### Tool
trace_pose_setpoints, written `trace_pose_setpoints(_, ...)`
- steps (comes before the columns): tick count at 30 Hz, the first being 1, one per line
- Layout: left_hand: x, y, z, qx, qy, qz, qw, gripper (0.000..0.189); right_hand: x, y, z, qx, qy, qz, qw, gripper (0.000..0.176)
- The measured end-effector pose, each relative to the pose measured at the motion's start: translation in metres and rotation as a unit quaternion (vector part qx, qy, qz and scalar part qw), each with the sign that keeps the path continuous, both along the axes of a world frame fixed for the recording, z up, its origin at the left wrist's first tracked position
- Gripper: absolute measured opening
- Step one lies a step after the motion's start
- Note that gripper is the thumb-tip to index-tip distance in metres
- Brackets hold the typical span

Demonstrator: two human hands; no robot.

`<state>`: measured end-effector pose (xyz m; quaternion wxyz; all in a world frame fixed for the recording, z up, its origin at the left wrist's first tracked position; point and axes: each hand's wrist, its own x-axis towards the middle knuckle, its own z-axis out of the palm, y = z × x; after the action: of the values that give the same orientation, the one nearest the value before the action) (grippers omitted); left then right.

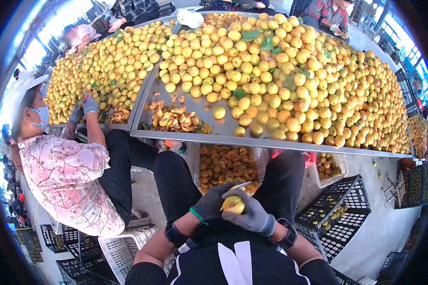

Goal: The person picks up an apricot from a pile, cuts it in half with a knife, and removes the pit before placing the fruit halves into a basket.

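A metal tabletop (207, 128) with a raised rim spans the upper view, much of it covered by a broad heap of yellow-orange fruit (290, 71) with green leaves (266, 43) scattered through it. To the left sits a co-worker (66, 180) in a pink patterned top, cap and face mask, gloved hands at the fruit; parts of other people show along the far edge. On the floor at right, a black slatted crate (349, 189) holds a few fruits, and a white crate (119, 251) stands at lower left. Between the person's knees, below the near rim, a white basket (194, 164) holds brownish-orange fruit pieces (228, 164). Torn orange pieces (173, 116) lie in a small pile on the tabletop's near left part. Over the lap, the gray-gloved right hand (252, 216) grips a cut yellow fruit (233, 204), fingers curled around it. The dark-gloved left hand (211, 202) is bent in close on the fruit's other side; its exact hold cannot be told. A thin metal blade (240, 185) lies just above the fruit, between the hands; which one holds it is unclear.
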<state>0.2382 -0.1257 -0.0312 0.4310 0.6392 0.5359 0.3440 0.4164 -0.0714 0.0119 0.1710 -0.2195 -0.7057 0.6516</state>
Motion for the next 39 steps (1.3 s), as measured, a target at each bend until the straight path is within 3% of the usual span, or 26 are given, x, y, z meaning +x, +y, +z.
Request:
trace_pose_setpoints(1,-0.001,0.003,0.002,0.000,0.001,0.000,1.000,0.058,0.000,-0.001,-0.005,0.000,0.001,0.000,1.000,0.049)
trace_pose_setpoints(3,-0.001,0.015,0.008,-0.135,0.016,0.129,0.982,0.061,0.002,0.000,-0.020,-0.283,0.126,-0.119,0.943,0.053)
trace_pose_setpoints(4,-0.007,0.018,-0.004,-0.122,0.057,0.156,0.978,0.063,0.004,0.005,-0.022,-0.333,0.153,-0.106,0.925,0.060)
trace_pose_setpoints(7,-0.017,0.024,-0.009,-0.167,0.050,0.201,0.964,0.056,0.007,0.013,-0.015,-0.415,0.185,-0.136,0.880,0.068)
trace_pose_setpoints(8,-0.021,0.024,-0.021,-0.129,0.047,0.200,0.970,0.056,0.006,0.012,-0.013,-0.437,0.190,-0.163,0.864,0.066)
trace_pose_setpoints(11,-0.020,0.026,0.019,-0.158,-0.017,0.189,0.969,0.057,0.005,0.018,0.002,-0.462,0.166,-0.176,0.853,0.060)
trace_pose_setpoints(12,-0.020,0.024,0.027,-0.158,-0.017,0.188,0.969,0.057,0.006,0.018,-0.006,-0.461,0.167,-0.177,0.853,0.060)
trace_pose_setpoints(14,-0.019,0.017,0.040,-0.194,0.024,0.110,0.975,0.055,0.009,0.019,-0.030,-0.253,0.058,-0.195,0.946,0.058)
trace_pose_setpoints(15,-0.016,0.013,0.044,-0.195,0.024,0.109,0.974,0.055,0.011,0.019,-0.030,-0.254,0.058,-0.196,0.945,0.058)
trace_pose_setpoints(17,-0.010,0.007,0.050,-0.123,-0.037,0.064,0.990,0.051,0.013,0.021,-0.029,-0.064,-0.010,-0.184,0.981,0.061)
trace_pose_setpoints(19,-0.007,0.004,0.057,-0.098,-0.053,0.047,0.993,0.046,0.012,0.018,-0.025,-0.079,0.027,-0.197,0.977,0.063)
trace_pose_setpoints(21,-0.006,0.003,0.063,-0.164,0.036,0.012,0.986,0.041,0.011,0.019,-0.013,-0.093,0.065,-0.208,0.971,0.065)
trace_pose_setpoints(23,-0.007,-0.001,0.052,-0.126,0.033,0.014,0.991,0.042,0.010,0.019,0.005,-0.262,0.130,-0.114,0.950,0.062)
trace_pose_setpoints(25,-0.005,-0.004,0.049,-0.088,0.028,0.015,0.996,0.043,0.016,0.022,0.005,-0.258,0.124,-0.079,0.955,0.061)
trace_pose_setpoints(27,-0.001,-0.007,0.051,-0.062,0.068,0.043,0.995,0.037,0.021,0.023,-0.009,-0.137,-0.046,-0.085,0.986,0.064)
trace_pose_setpoints(31,0.004,-0.011,0.059,-0.014,0.106,0.090,0.990,0.044,0.016,0.016,-0.020,-0.070,-0.001,-0.098,0.993,0.060)
trace_pose_setpoints(33,0.005,-0.010,0.060,-0.021,0.055,0.119,0.991,0.055,0.005,0.005,-0.009,-0.233,0.148,-0.144,0.950,0.062)
trace_pose_setpoints(34,0.006,-0.010,0.060,-0.021,0.055,0.119,0.991,0.055,0.007,0.005,-0.003,-0.233,0.147,-0.144,0.950,0.062)
trace_pose_setpoints(36,0.008,-0.012,0.059,0.030,0.089,0.125,0.988,0.066,0.012,0.008,0.006,-0.373,0.081,-0.132,0.915,0.063)
trace_pose_setpoints(39,0.012,-0.014,0.060,-0.064,0.140,0.106,0.982,0.069,0.020,0.008,-0.016,-0.321,-0.003,-0.136,0.937,0.060)
